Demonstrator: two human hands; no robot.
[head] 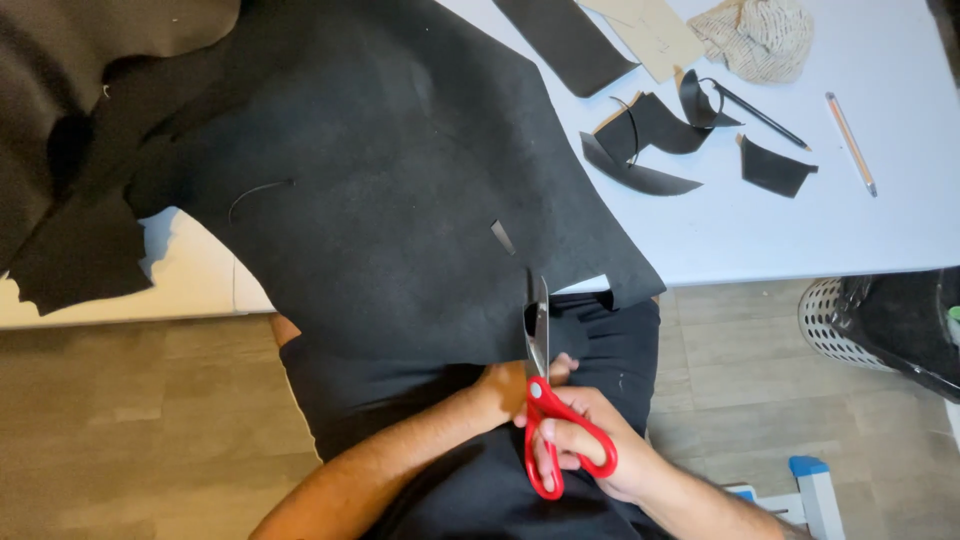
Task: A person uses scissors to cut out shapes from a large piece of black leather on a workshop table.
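Draping over the near edge of a pale blue desk, black fabric meets red-handled scissors clenched in the right hand; left hand pinches the fabric above wood-look floor, a white basket at right.

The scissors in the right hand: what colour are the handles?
Red, seen clearly in the head view: scissors, right hand.

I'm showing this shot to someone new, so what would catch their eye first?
The red-handled scissors at bottom centre, gripped by the right hand, blades cutting into the edge of the big black sheet that hangs off the white table. The left hand holds that edge beside the blades. At upper right lie black scraps and two pencils.
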